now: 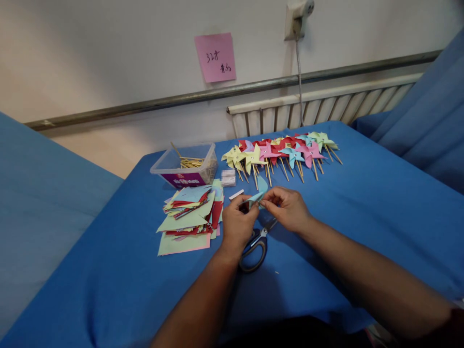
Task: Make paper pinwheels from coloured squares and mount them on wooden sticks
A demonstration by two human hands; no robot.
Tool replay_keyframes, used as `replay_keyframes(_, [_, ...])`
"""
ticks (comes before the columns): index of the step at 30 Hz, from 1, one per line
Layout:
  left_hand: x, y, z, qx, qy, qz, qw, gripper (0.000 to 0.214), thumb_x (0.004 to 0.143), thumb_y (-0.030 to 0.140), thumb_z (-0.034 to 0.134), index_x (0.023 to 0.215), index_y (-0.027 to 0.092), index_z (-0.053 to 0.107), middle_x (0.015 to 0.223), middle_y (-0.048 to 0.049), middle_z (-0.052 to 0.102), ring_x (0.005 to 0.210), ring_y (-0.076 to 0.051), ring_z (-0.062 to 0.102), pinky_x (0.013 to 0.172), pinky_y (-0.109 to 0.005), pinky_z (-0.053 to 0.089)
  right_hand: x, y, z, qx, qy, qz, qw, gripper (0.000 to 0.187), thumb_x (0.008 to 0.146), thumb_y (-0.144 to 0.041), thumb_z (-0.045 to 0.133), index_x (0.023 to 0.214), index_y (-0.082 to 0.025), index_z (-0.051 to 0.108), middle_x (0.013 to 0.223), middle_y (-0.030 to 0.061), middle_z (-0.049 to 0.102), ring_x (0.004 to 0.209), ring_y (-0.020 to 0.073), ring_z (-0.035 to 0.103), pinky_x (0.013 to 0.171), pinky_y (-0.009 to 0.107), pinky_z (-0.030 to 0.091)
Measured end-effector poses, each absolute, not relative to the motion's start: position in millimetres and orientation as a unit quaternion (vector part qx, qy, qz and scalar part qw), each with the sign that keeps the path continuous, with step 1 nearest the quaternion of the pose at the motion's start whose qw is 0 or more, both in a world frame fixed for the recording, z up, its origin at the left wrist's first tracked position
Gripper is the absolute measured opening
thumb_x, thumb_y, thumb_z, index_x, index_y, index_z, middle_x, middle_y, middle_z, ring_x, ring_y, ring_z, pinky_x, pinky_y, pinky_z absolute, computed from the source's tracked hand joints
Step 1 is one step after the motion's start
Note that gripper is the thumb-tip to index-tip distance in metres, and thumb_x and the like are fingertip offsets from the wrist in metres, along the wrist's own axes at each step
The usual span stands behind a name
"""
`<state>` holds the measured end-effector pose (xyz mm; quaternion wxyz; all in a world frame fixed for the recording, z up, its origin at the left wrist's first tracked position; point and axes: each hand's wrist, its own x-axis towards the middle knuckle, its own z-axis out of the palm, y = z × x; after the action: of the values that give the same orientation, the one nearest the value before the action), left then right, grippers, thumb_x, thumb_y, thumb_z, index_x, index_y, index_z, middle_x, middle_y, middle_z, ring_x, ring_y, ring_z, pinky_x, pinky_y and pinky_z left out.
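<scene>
- Head view: the left hand [237, 224] and the right hand [288, 209] meet just above the table [362, 217], with a light-blue paper piece [256, 197] between them.
- Fingers of both hands are clamped on that piece, the left at its near end and the right at its far end.
- By the look of it, the step in hand is folding the paper's points toward the middle. A further fold would call for a steady pinch at the centre, so that the flaps do not spring back.
- The piece is small, thin and partly folded, with one flap standing up.
- Scissors [255, 244] lie under the wrists.
- Left of them is a stack of coloured paper squares [190, 215], and behind it a clear box [184, 164] of wooden sticks [192, 162].
- Finished pinwheels [279, 152] lie in a row further back.
</scene>
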<state>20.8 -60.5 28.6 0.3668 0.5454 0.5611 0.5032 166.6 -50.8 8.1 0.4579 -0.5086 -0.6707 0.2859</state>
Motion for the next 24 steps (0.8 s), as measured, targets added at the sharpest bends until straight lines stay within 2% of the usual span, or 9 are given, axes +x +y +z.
replay_keyframes(3, [20.2,-60.5,27.7,0.558,0.558,0.503,0.353,0.007,0.066,0.024,0.070,0.069,0.018,0.069,0.060,0.0017,0.061,0.058,-0.012,0.052,0.057,-0.023,0.039,166.0,-49.1,7.7,-0.500,-0.657,0.298,0.480,0.010,0.078,-0.027,0.066,0.071,-0.021,0.064,0.077,0.0006,0.064,0.069,0.0137,0.060,0.067,0.028,0.047])
replay_keyframes(5, [20.0,-60.3,27.7,0.555,0.558,0.501,0.359,0.008,0.066,0.025,0.070,0.069,0.017,0.068,0.058,0.0027,0.058,0.056,-0.011,0.049,0.055,-0.022,0.038,164.8,-48.2,7.3,-0.491,-0.641,0.300,0.508,0.009,0.074,-0.027,0.070,0.072,-0.021,0.064,0.096,0.0042,0.065,0.087,0.0172,0.063,0.082,0.033,0.048])
replay_keyframes(7, [19.8,-60.1,28.2,0.543,0.560,0.499,0.377,0.011,0.066,0.027,0.070,0.070,0.017,0.067,0.055,0.0041,0.054,0.052,-0.010,0.045,0.051,-0.022,0.035,162.6,-47.3,6.1,-0.485,-0.604,0.338,0.534,0.014,0.071,-0.028,0.072,0.078,-0.020,0.063,0.102,0.0060,0.066,0.095,0.0194,0.064,0.089,0.037,0.048])
replay_keyframes(11, [19.6,-59.9,29.2,0.518,0.556,0.502,0.413,0.015,0.065,0.028,0.072,0.073,0.016,0.068,0.053,0.0056,0.050,0.049,-0.009,0.041,0.048,-0.021,0.032,158.1,-45.5,3.2,-0.447,-0.530,0.458,0.556,0.038,0.069,-0.030,0.073,0.102,-0.020,0.056,0.085,0.0032,0.070,0.081,0.0185,0.067,0.076,0.034,0.052])
replay_keyframes(13, [19.3,-60.1,29.3,0.513,0.552,0.507,0.418,0.015,0.064,0.028,0.073,0.072,0.016,0.068,0.053,0.0057,0.050,0.049,-0.008,0.041,0.048,-0.021,0.031,157.3,-44.9,3.0,-0.422,-0.525,0.488,0.555,0.041,0.069,-0.030,0.073,0.105,-0.020,0.057,0.085,0.0030,0.071,0.079,0.0180,0.067,0.074,0.033,0.053])
replay_keyframes(17, [18.3,-60.5,29.0,0.519,0.553,0.503,0.415,0.014,0.064,0.028,0.073,0.071,0.016,0.068,0.053,0.0049,0.052,0.050,-0.009,0.042,0.049,-0.021,0.031,158.6,-46.0,5.3,-0.429,-0.553,0.486,0.523,0.022,0.070,-0.034,0.072,0.083,-0.018,0.064,0.078,0.0016,0.070,0.074,0.0165,0.065,0.074,0.032,0.051])
replay_keyframes(24, [18.0,-62.4,28.8,0.528,0.551,0.500,0.409,0.014,0.064,0.027,0.072,0.070,0.016,0.068,0.057,0.0029,0.056,0.052,-0.009,0.045,0.050,-0.021,0.033,156.6,-49.3,6.4,-0.446,-0.553,0.465,0.528,0.019,0.073,-0.036,0.070,0.074,-0.018,0.062,0.070,-0.0010,0.065,0.067,0.0139,0.060,0.066,0.028,0.047])
